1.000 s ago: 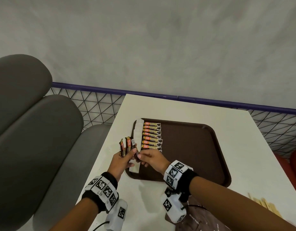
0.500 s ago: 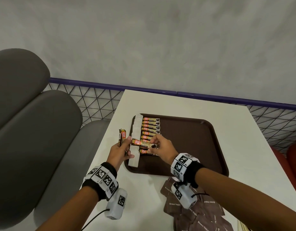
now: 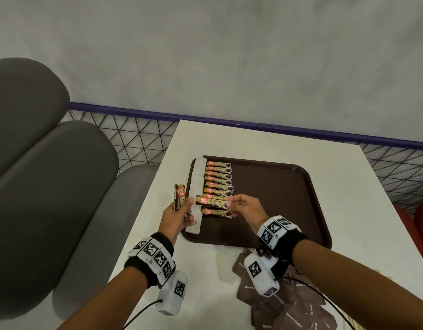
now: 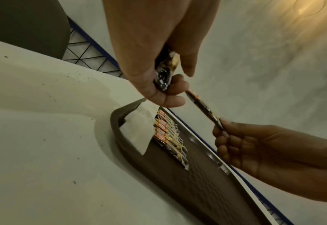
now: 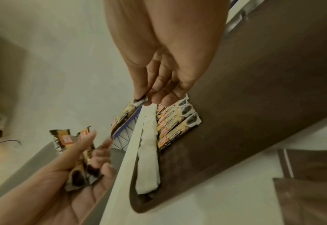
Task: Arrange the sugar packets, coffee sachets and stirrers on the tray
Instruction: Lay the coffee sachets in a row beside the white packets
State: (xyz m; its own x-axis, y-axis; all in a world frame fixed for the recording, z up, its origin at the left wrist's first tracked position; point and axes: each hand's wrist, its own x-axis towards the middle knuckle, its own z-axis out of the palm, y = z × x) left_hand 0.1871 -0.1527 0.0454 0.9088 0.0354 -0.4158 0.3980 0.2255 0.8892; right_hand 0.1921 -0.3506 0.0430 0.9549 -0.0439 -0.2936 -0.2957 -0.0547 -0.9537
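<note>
A brown tray (image 3: 277,201) lies on the white table. Along its left side runs a column of white sugar packets (image 3: 196,186), and beside that a row of several coffee sachets (image 3: 218,177). My right hand (image 3: 243,207) pinches the end of one coffee sachet (image 3: 211,201) and holds it level just above the row's near end. My left hand (image 3: 176,216) grips a small bunch of coffee sachets (image 3: 179,196) upright over the tray's left rim. In the left wrist view the pinched sachet (image 4: 203,108) hangs in the air above the tray (image 4: 197,182).
A heap of brown sugar packets (image 3: 289,306) lies on the table near my right forearm. Grey padded seats (image 3: 51,186) stand to the left. A wire-mesh rail with a blue top (image 3: 134,139) runs behind the table. The tray's right half is bare.
My right hand took one sachet from the bunch in my left hand and carried it right, over the row on the tray. The left hand stayed by the tray's rim.
</note>
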